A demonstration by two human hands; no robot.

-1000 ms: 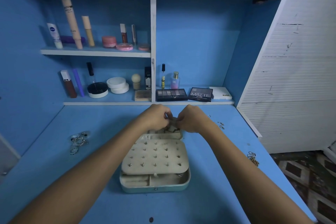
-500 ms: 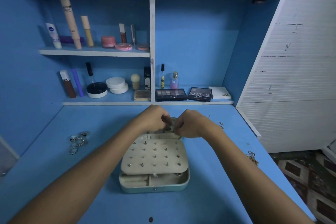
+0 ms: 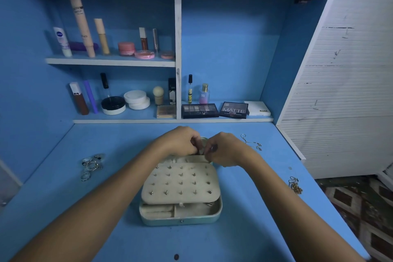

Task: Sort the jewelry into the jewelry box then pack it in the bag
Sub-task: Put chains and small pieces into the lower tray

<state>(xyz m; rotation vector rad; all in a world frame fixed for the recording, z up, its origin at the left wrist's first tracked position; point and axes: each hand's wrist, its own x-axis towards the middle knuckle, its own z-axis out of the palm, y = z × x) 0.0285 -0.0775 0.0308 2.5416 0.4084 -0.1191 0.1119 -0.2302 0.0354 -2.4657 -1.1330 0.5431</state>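
Left hand point(image 3: 180, 141): fingers curled, tips pinching something small at the far edge of the box; the item itself is too small and too hidden to identify.
Right hand point(image 3: 225, 148): fingers curled likewise, tips meeting the left hand's over the same spot. Both hands appear to work one small piece together.
Box point(image 3: 180, 217): lies open at the middle of the surface point(image 3: 244, 236), pale teal shell, cream lining. Front compartments show in the base; one holds a small metal piece at the right.
Stud panel point(image 3: 180, 183): cream insert lying over the base, carrying rows of small studs. Judged soft and padded; press lightly, or the seated studs may tip.
Box handling: judged light and rigid, with loose contents. Close before lifting; take hold by both long sides of the shell and keep it level.
Rings point(image 3: 91, 165): loose cluster to the left of the box, well apart from it. Judged hard, smooth, prone to roll; pinch one at a time by the band.
Silver chain point(image 3: 252, 142): just beside the right hand, on the far right of the surface. Judged limp and tangle-prone; lift from one end.
Gold chain point(image 3: 295, 185): near the right edge of the surface; same handling, and at risk of sliding off.
Bag: not identified with certainty.
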